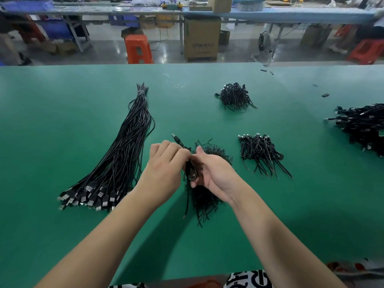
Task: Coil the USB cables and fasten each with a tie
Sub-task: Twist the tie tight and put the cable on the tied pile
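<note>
One cable in hand [190,172], wound into a small oval coil, held above the green table [62,132] between both hands, just over the loose tie pile [204,194]. Left hand [166,163] curled, fingertips pinching the coil's upper side near where the plug end [176,139] sticks out up-left. Right hand [212,171] cupped around the coil from the right, thumb up, fingers curled under the loop; holding, not spread. Exact finger contact partly hidden by the coil and knuckles. Cannot tell if a tie is already on.

Handling judgement: thin, light, soft cable with some spring, likely to unwind if the pinch loosens. Smooth jacket, probably a bit slippery. Not fragile, but the plug end is stiff and adds a lever, so better to clamp across the bunched strands mid-coil, not at the plug. Tie best wrapped at the waist of the loop, where all turns cross.

Ties look like thin, floppy black strips, tangled; easy to drag several at once, so pick by one tip.

Elsewhere on the table: long uncoiled bundle [124,146] at left, plugs [89,196] fanned toward the near edge, bound at the far end. Coiled heaps at far centre [234,96], right of centre [259,150] and at the right edge [363,125]. Many cables left, so task judged far from done.
</note>
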Demonstrator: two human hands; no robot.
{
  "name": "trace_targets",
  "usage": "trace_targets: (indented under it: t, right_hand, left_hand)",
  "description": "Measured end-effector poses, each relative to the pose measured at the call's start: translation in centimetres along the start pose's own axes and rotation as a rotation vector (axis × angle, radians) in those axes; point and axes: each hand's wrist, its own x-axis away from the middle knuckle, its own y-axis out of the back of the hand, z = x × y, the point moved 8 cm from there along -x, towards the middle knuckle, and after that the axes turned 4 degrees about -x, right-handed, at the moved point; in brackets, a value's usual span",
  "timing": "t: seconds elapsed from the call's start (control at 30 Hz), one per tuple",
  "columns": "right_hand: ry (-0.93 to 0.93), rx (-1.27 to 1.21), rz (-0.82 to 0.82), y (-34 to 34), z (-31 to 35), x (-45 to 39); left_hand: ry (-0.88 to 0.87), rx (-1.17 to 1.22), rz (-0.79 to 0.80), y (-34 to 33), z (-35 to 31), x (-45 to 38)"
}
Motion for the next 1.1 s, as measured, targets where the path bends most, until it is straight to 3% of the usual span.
trace_targets:
  t: [0.2, 0.37, 0.43, 0.63, 0.77, 0.87, 1.1]
  right_hand:
    - [0.101, 0.081, 0.086, 0.0, 0.7, 0.6]
    - [0.105, 0.039, 0.112, 0.5, 1.0, 0.6]
    - [0.093, 0.029, 0.125, 0.7, 0.9, 0.6]
    - [0.057, 0.091, 0.025, 1.8, 0.9, 0.5]
    - [0.012, 0.131, -0.035, 2.5, 0.6, 0.4]
    - [0.003, 0.197, -0.151, 4.2, 1.1, 0.2]
    - [0.092, 0.787, -0.513, 11.2, 5.9, 0.5]
  left_hand:
    - [0.113, 0.12, -0.039, 0.9, 0.6, 0.2]
    - [0.396, 0.36, -0.057, 0.9, 3.0, 0.7]
    - [0.436, 0.413, -0.046, 0.8, 3.5, 0.8]
    - [0.5, 0.472, 0.008, -0.4, 4.3, 1.5]
    - [0.497, 0.426, 0.054, -2.0, 4.9, 2.2]
    - [0.469, 0.264, 0.116, -4.4, 6.2, 3.4]
    - [0.541, -0.19, 0.6, -11.7, 10.6, 11.5]
